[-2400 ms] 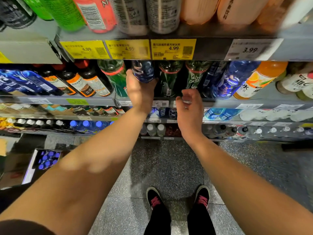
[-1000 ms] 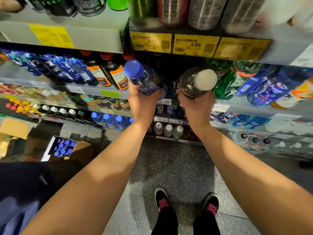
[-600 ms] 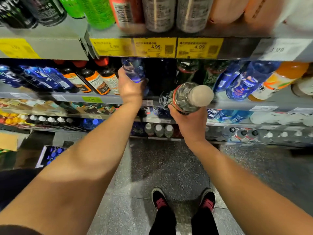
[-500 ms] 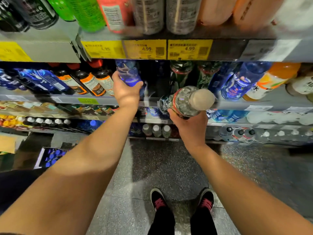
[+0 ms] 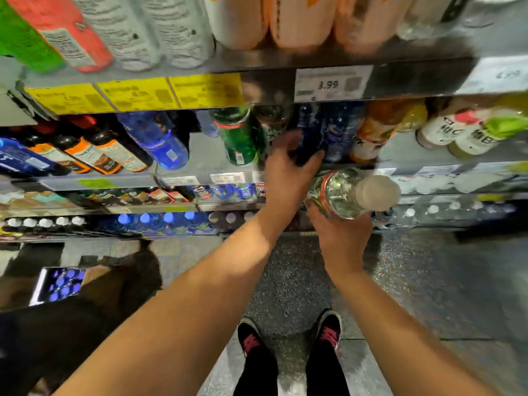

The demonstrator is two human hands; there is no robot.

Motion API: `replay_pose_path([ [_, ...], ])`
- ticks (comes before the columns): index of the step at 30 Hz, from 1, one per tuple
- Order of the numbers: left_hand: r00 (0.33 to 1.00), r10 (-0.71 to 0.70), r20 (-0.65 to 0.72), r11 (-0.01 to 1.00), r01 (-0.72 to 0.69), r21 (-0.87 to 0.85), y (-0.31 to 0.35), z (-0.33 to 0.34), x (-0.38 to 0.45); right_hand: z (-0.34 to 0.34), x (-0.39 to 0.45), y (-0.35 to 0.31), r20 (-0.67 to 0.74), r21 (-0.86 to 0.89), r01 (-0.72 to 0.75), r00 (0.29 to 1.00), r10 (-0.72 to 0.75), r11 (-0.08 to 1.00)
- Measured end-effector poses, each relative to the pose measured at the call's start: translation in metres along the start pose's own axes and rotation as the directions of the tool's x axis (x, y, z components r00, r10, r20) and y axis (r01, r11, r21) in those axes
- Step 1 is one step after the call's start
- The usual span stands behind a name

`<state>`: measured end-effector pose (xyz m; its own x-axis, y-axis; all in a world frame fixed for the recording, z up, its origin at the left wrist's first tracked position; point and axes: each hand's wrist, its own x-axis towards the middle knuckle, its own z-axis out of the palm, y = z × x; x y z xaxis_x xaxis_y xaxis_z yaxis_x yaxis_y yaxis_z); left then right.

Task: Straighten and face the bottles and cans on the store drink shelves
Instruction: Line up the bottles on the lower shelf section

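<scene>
My left hand (image 5: 287, 174) reaches into the middle shelf, thumb and fingers curled round the base of a dark blue bottle (image 5: 307, 130). To its left stand green bottles (image 5: 237, 138). My right hand (image 5: 340, 235) grips a clear bottle with a white cap (image 5: 353, 195), tilted cap-first toward me in front of the shelf edge. Further left a blue bottle (image 5: 158, 141) stands on the same shelf beside brown bottles with orange labels (image 5: 91, 151). A bare strip of shelf (image 5: 203, 158) lies between the blue and the green bottles.
Cans and pale orange bottles fill the top shelf (image 5: 328, 57), with yellow price tags (image 5: 137, 94) below. Orange and white-labelled bottles (image 5: 380, 130) stand to the right. Lower shelves hold capped bottles (image 5: 160, 221). A box of blue-capped bottles (image 5: 61, 284) sits on the floor at left.
My left hand has let go of the blue bottle, which now stands on the shelf at left, and has moved right onto the dark blue bottle. My right hand still holds the clear bottle.
</scene>
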<state>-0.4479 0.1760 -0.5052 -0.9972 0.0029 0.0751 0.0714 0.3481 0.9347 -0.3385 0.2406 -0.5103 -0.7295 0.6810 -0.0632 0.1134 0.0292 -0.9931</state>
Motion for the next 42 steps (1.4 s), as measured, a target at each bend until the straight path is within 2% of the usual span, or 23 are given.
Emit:
replay_pose_path([
  [2,0.999,0.001,0.042,0.998,-0.003,0.060,0.013,0.031,0.003,-0.020,0.005,0.002,-0.034,-0.006,-0.022,0.999,0.022,1.000],
  [5,0.998,-0.033,-0.047,0.994,0.038,0.100,0.028,0.070,0.005,-0.049,0.012,0.004,-0.091,-0.007,-0.009,0.996,0.008,1.000],
  [9,0.966,-0.138,-0.219,0.989,0.146,0.022,0.040,0.103,0.005,-0.080,0.018,0.004,-0.080,0.013,-0.024,0.996,0.025,1.000],
  [11,0.959,-0.208,-0.192,0.978,0.206,-0.031,0.032,0.111,0.010,-0.091,0.020,0.006,-0.064,0.011,-0.042,0.997,0.043,0.999],
  [12,0.964,-0.203,-0.171,0.979,0.198,-0.047,0.032,0.112,0.012,-0.095,0.021,0.006,-0.056,0.014,-0.055,0.997,0.056,0.998],
  [13,0.967,-0.164,-0.196,0.986,0.168,0.007,0.029,0.113,0.015,-0.098,0.022,0.006,-0.046,0.009,-0.061,0.997,0.062,0.998],
  [17,0.910,-0.031,-0.412,0.988,0.090,0.125,0.033,0.117,0.017,-0.103,0.023,0.009,0.003,0.000,-0.080,0.997,0.080,0.997],
  [19,0.914,-0.027,-0.404,0.994,0.065,0.082,0.038,0.119,0.012,-0.103,0.021,0.011,0.011,0.004,-0.087,0.996,0.087,0.996],
  [23,0.932,-0.147,-0.330,0.989,0.148,-0.024,0.034,0.119,0.014,-0.101,0.018,0.013,0.015,-0.001,-0.078,0.997,0.078,0.997],
  [25,0.941,-0.092,-0.326,0.995,0.102,0.013,0.033,0.115,0.015,-0.100,0.015,0.012,0.017,0.015,-0.080,0.997,0.080,0.997],
  [29,0.954,0.099,-0.281,0.980,-0.045,0.194,0.028,0.102,0.014,-0.094,0.011,0.009,0.021,0.026,-0.090,0.996,0.090,0.996],
  [31,0.951,0.176,-0.255,0.973,-0.129,0.193,0.028,0.095,0.006,-0.089,0.009,0.008,0.023,0.005,-0.084,0.996,0.084,0.996],
  [32,0.947,0.189,-0.259,0.978,-0.157,0.138,0.031,0.091,0.000,-0.086,0.009,0.007,0.025,-0.008,-0.078,0.997,0.078,0.997],
  [34,0.952,0.109,-0.285,0.994,-0.108,0.020,0.034,0.075,-0.013,-0.079,0.008,0.003,0.030,-0.030,-0.057,0.998,0.058,0.998],
  [38,0.968,-0.104,-0.230,0.991,0.081,-0.109,0.020,0.029,-0.039,-0.064,0.003,-0.005,0.030,-0.063,-0.003,1.000,0.005,0.998],
  [40,0.939,-0.166,-0.301,0.978,0.118,-0.171,0.015,-0.002,-0.049,-0.055,-0.002,-0.006,0.036,-0.065,0.002,0.999,0.000,0.998],
  [42,0.865,-0.272,-0.421,0.936,0.135,-0.326,0.008,-0.035,-0.056,-0.044,-0.008,-0.007,0.039,-0.046,-0.027,0.999,0.029,0.999],
])
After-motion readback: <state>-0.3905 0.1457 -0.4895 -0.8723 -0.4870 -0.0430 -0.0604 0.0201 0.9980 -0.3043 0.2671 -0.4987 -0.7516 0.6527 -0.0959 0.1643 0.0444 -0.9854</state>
